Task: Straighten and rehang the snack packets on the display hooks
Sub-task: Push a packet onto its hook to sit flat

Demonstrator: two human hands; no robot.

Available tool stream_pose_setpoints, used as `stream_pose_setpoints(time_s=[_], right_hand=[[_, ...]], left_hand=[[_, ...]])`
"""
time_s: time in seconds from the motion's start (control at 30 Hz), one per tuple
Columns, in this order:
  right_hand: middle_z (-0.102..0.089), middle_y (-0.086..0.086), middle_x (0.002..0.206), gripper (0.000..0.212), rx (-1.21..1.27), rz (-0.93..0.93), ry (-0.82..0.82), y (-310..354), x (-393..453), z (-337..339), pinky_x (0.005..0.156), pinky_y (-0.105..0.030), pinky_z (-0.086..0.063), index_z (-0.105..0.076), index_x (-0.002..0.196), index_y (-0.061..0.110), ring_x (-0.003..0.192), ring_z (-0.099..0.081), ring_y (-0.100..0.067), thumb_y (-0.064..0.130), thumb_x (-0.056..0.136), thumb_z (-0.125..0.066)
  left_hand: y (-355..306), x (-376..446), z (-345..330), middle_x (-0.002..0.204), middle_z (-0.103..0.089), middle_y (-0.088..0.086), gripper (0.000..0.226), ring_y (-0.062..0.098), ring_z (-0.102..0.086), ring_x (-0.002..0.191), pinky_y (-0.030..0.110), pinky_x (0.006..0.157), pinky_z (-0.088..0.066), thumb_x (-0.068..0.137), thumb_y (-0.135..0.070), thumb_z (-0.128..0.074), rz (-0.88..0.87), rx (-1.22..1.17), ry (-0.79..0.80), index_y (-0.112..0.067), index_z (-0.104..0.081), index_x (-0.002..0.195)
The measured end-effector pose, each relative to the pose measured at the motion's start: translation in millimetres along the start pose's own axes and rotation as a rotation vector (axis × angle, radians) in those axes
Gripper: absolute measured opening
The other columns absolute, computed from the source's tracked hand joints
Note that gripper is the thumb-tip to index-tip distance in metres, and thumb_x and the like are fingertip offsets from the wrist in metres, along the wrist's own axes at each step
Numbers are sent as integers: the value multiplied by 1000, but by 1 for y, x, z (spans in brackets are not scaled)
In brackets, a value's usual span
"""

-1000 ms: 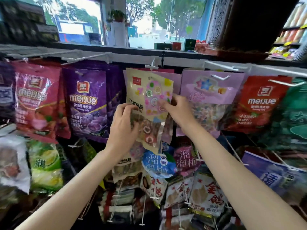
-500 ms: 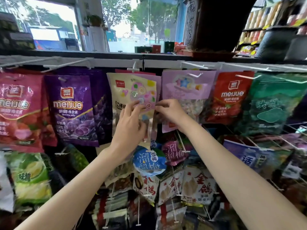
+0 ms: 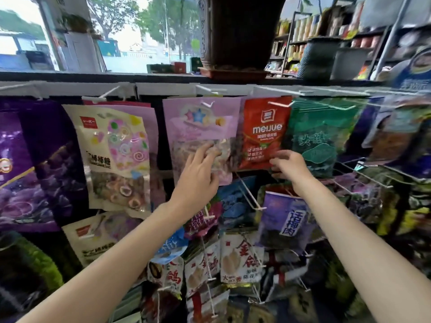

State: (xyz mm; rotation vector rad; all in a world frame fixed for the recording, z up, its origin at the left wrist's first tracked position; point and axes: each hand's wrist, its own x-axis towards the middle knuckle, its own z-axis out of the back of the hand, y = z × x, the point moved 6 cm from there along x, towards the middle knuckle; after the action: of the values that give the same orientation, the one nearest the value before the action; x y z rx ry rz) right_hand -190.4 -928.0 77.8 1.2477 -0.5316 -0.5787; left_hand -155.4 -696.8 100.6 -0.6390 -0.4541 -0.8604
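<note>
The lilac star-print packet [image 3: 200, 127] hangs on a white hook [image 3: 207, 104] in the top row. My left hand [image 3: 198, 176] lies against its clear lower half with fingers nearly straight. To its right hangs a red meijue packet [image 3: 263, 134]. My right hand [image 3: 290, 167] curls its fingers round that packet's lower right corner, beside a dark green packet [image 3: 324, 136]. The cream lollipop packet [image 3: 114, 155] hangs slightly tilted at the left, with no hand on it.
Purple jelly packets [image 3: 35, 164] fill the far left. Lower rows hold several smaller packets on protruding white hooks [image 3: 251, 199]. A wire rack [image 3: 363, 173] juts out at the right. A dark ledge [image 3: 140, 76] and window run above.
Both hands have left the cream lollipop packet and moved right. The left now touches the lilac star packet and the right holds the red packet's corner. The view has panned right.
</note>
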Motion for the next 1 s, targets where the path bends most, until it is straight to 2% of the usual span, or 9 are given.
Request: stream_pose_setpoints(time_s=[0.2,0.37,0.47,0.53,0.63,0.73,0.83,0.9,1.0], right_hand=[[-41,2,130,63,-76,59,117,-1,43,19,71,-34,-54,-27,141,13,108,-56,-21,8,88,-60],[-49,-4,133,77,-116,74,224,-2,72,11,91,-49,-50,-20,143,12,112,-58,-29,13,83,-68],[-53,-8,130,72,-70,78,203,-5,83,9,98,-47,-45,-30,136,10,113,-56,-26,23,79,-73],[-54,-5,127,72,-49,99,222,-6,87,7,91,-40,-50,-33,134,11,107,-58,-22,28,77,-74],[-55,0,118,74,-30,142,338,2,82,-2,56,-25,-54,-29,137,16,73,-65,-14,24,78,-73],[-56,-1,120,78,49,124,420,8,83,-5,55,-27,-56,-29,137,16,81,-66,-22,20,75,-76],[-63,0,112,67,84,76,413,10,77,4,58,-24,-51,-41,130,16,82,-64,-19,25,74,-77],[-67,-1,99,54,61,48,431,11,67,13,53,-23,-45,-50,121,18,66,-61,-15,33,75,-75],[-66,-1,79,36,72,38,442,19,51,32,39,-18,-35,-58,106,19,41,-52,-9,37,78,-71]], left_hand=[[-17,35,-51,152,-21,6,52,27,-25,137,37,110,-27,88,-7,-47,84,-26,69,-11,-37,139],[-33,54,-77,153,-20,3,52,35,-47,118,36,99,-38,87,-7,-49,146,-12,97,-11,-38,137],[-38,57,-83,152,-21,2,50,36,-52,108,33,95,-39,88,-8,-50,173,-12,80,-11,-39,137],[-37,56,-87,152,-21,2,50,32,-51,113,29,92,-39,89,-9,-50,194,-7,68,-12,-38,137],[-37,63,-92,146,-28,1,49,17,-37,129,18,94,-33,86,-10,-54,242,-79,95,-14,-40,134],[-42,76,-92,121,-51,-1,37,17,-48,117,18,90,-39,82,-9,-61,312,-346,77,-20,-47,115],[-45,87,-86,111,-57,-2,32,20,-51,108,38,96,-44,81,-26,-63,318,-376,-18,-36,-43,104],[-50,90,-79,107,-58,-2,29,22,-52,105,44,93,-44,82,-24,-64,267,-349,-58,-35,-45,101],[-58,93,-65,108,-57,4,29,18,-57,97,34,82,-51,82,-15,-67,205,-467,-79,-33,-49,95]])
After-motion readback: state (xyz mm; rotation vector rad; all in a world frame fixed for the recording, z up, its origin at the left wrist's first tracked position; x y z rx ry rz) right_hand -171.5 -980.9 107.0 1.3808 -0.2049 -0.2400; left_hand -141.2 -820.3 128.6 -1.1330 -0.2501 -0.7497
